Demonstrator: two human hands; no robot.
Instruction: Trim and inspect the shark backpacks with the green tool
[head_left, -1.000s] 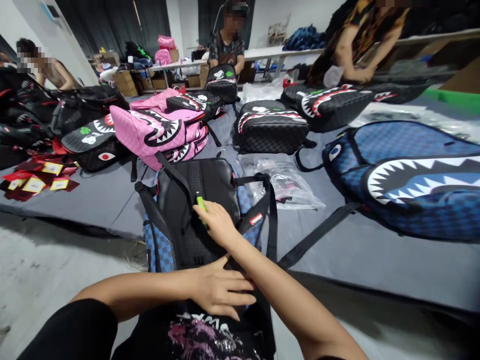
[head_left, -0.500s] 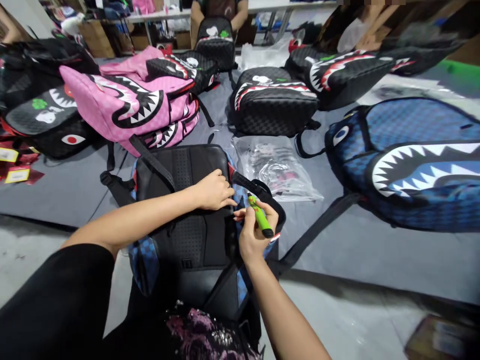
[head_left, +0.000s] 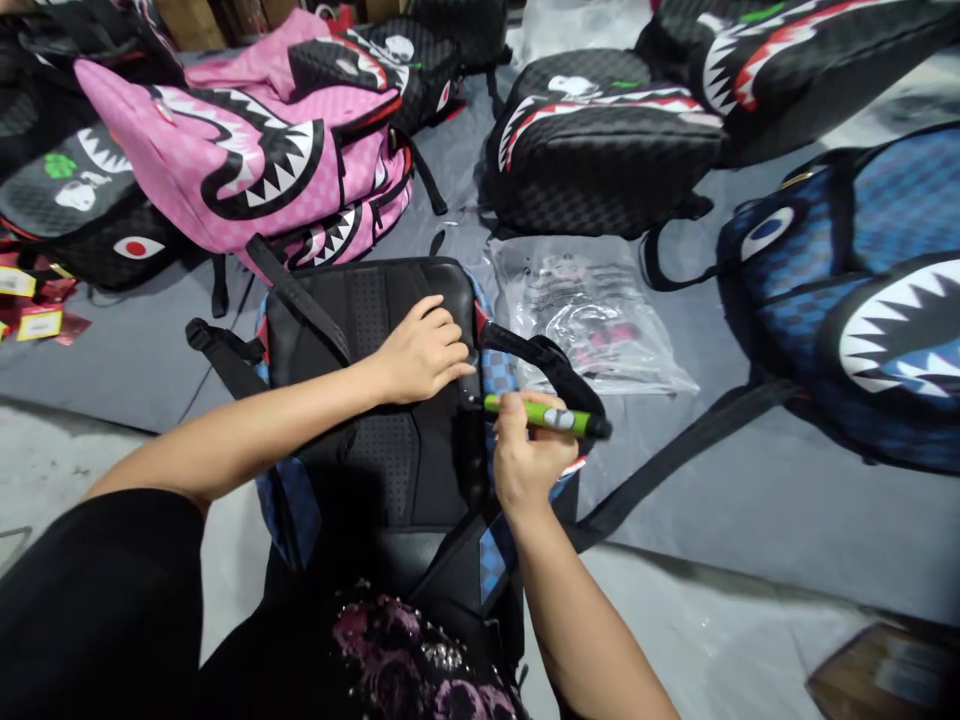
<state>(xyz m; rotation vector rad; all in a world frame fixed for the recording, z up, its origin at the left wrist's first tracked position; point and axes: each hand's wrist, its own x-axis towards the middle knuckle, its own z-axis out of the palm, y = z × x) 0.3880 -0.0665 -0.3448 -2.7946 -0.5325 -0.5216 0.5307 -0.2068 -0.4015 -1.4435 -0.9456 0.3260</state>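
Observation:
A blue checkered backpack [head_left: 390, 455] lies with its black padded back panel facing up and its straps spread out. My left hand [head_left: 426, 352] rests on the panel near its right edge, fingers bent and slightly apart, holding nothing that I can see. In my right hand [head_left: 529, 462] is a green pen-shaped tool [head_left: 541, 413] with a black end, gripped between thumb and fingers. Its narrow tip points left at the backpack's right edge, just below my left fingertips. Whether the tip touches the fabric, I cannot tell.
A clear plastic bag [head_left: 592, 320] lies beyond my right hand. Pink shark-mouth backpacks [head_left: 247, 165] are stacked at the left, and a black one [head_left: 600, 150] stands farther back. Another blue backpack [head_left: 795, 290] sits at the right, its strap trailing toward me. Red tags [head_left: 56, 310] lie at far left.
The view has tilted down and come closer. My right hand has turned the green tool from slanting to nearly level, its tip now toward the backpack's edge. My left hand stays on the panel.

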